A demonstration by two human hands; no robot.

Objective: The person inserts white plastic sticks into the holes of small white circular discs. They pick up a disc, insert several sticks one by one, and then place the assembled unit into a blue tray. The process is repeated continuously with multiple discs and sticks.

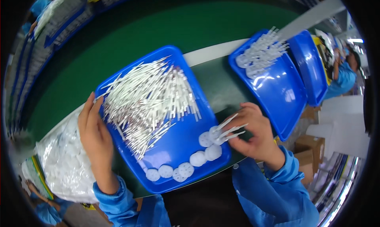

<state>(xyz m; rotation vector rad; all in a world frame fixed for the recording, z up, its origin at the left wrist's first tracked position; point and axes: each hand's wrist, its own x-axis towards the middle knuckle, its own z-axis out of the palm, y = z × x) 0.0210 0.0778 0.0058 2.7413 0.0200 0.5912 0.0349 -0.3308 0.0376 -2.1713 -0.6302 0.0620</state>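
A blue tray [158, 157] lies in front of me with a heap of thin white sticks [142, 96] in it. Several round white perforated discs [186, 169] line its near edge. At the tray's near right corner, my right hand [253, 134] is closed around a few white sticks [233, 134]. Their far ends meet a white disc [215, 135] there; whether they are fixed in it I cannot tell. My left hand [95, 136] lies along the tray's left rim, fingers stretched out, with no stick in it.
To the right, another blue tray [283, 96] carries discs with upright sticks [263, 53], beside a further blue tray [310, 65]. A clear bag of white pieces [63, 159] is at left. The green table [221, 25] extends behind. Co-workers in blue [344, 78] and cardboard boxes [310, 144] are around.
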